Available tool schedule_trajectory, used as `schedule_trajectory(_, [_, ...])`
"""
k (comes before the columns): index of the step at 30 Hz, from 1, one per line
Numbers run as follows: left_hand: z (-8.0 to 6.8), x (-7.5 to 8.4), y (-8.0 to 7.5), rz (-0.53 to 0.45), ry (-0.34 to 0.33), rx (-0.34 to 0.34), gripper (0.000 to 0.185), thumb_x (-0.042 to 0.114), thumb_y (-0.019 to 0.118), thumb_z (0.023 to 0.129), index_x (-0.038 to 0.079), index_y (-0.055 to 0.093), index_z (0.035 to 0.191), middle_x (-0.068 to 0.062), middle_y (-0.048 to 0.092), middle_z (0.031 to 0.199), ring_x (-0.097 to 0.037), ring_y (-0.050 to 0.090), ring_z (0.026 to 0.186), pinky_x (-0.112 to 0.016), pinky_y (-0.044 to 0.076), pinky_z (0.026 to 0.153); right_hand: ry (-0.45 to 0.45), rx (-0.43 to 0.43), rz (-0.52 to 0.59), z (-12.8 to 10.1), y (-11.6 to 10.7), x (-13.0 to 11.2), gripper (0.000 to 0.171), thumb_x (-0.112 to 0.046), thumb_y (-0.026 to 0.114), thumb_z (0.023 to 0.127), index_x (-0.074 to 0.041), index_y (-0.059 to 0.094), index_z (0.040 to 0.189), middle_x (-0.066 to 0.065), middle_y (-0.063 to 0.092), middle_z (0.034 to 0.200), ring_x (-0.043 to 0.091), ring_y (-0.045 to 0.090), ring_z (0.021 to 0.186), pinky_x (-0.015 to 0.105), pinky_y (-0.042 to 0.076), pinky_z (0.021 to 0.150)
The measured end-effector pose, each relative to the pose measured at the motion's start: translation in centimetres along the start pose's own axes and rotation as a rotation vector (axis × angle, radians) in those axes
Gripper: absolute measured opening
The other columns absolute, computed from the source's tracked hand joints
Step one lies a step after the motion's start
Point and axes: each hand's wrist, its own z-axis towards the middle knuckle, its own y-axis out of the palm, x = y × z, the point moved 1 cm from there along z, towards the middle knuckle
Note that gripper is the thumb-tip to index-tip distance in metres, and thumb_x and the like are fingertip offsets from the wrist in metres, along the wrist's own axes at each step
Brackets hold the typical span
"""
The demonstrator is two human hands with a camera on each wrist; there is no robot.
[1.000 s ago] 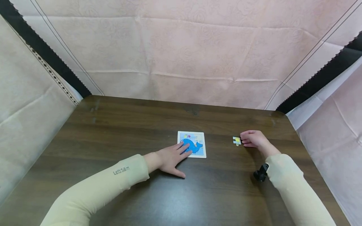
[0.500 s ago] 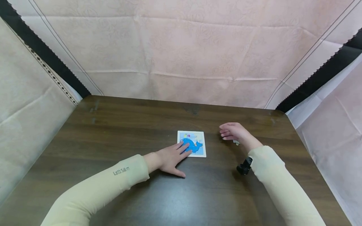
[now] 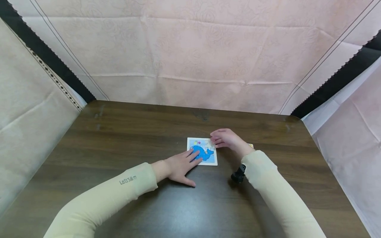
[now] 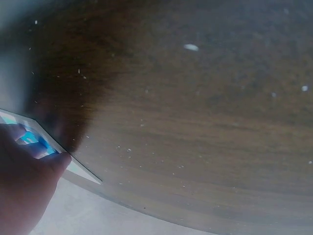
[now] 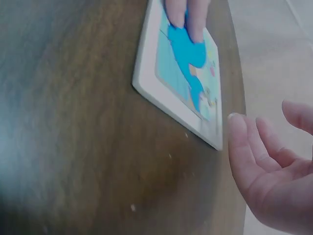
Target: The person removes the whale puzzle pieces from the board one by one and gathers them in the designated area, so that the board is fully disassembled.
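Note:
A small square jigsaw puzzle [image 3: 209, 160] with a blue whale and a white frame lies on the wooden table in the head view. My left hand [image 3: 181, 167] rests on its lower left part, fingers spread over the whale. In the left wrist view, fingertips [image 4: 59, 159] reach onto the white frame. My right hand [image 3: 228, 140] is at the upper right corner, overlapping it in the head view. Its fingers are loosely bent in the right wrist view, and nothing shows between them. Small jigsaw pieces [image 3: 251, 145] lie farther right, mostly hidden behind the right wrist.
The brown wooden table [image 3: 134, 132] reaches back to a pale cloth wall [image 3: 190, 59]. More cloth hangs on both sides. A black wrist camera [image 3: 238, 174] sits under the right sleeve cuff, close over the table.
My right hand has moved left, away from the loose jigsaw pieces and over to the puzzle's upper right corner. The left hand has stayed on the puzzle.

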Motion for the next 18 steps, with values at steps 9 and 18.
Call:
schedule_trajectory(9, [0.1,-0.1,-0.4,-0.030,0.001,0.016,0.090,0.074,0.044,0.080,0.024,0.017,0.150,-0.005,0.006,0.159,-0.033,0.003,0.147,-0.045,0.017,0.118,0.029,-0.012,-0.003,0.7,1.2,0.2,0.041,-0.022,0.048,0.097,0.004,0.049,0.128,0.024,0.058,0.124,0.020,0.066,0.097,0.033,0.053,0.089])
schedule_trajectory(18, [0.3,-0.1,-0.7,-0.064,-0.021,-0.001,0.089,0.073,0.046,0.078,0.025,0.021,0.149,-0.010,0.005,0.159,-0.033,0.006,0.146,-0.046,0.022,0.116,0.030,-0.006,-0.021,0.8,1.8,0.1,0.041,-0.022,0.050,0.096,0.003,0.050,0.128,0.024,0.059,0.123,0.019,0.067,0.093,0.032,0.053,0.089])
